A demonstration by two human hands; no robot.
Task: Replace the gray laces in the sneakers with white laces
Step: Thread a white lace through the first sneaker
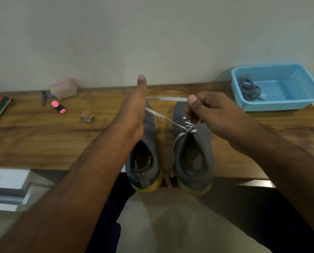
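**Drawing the white lace through the right shoe**

Two gray shoes stand side by side at the near edge of the table (42, 139), heels toward the person. The right shoe (193, 152) has a white lace (163, 117) crossing its front eyelets; the left shoe (147, 152) shows bare eyelets and no lace. The gray laces (249, 89) lie bunched in the blue basket (298, 105) at the far right, so removal looks done.

The left hand (134, 114) pulls one strand out taut to the left; the strand runs into the hand, but the fingers are hidden behind it, so I cannot tell how it holds. The right hand (207, 110) is curled, thumb against fingers, pinching the lace just above the eyelets.

To do this step well, I judge it best to pull both strands evenly so the ends stay matched, keep the lace flat rather than twisted, and steady the shoe, since its heel overhangs the edge and a hard tug could drag it. Snug each crossing before threading the next pair.

A pink marker (59, 107) and a pink box (63, 88) sit far left.
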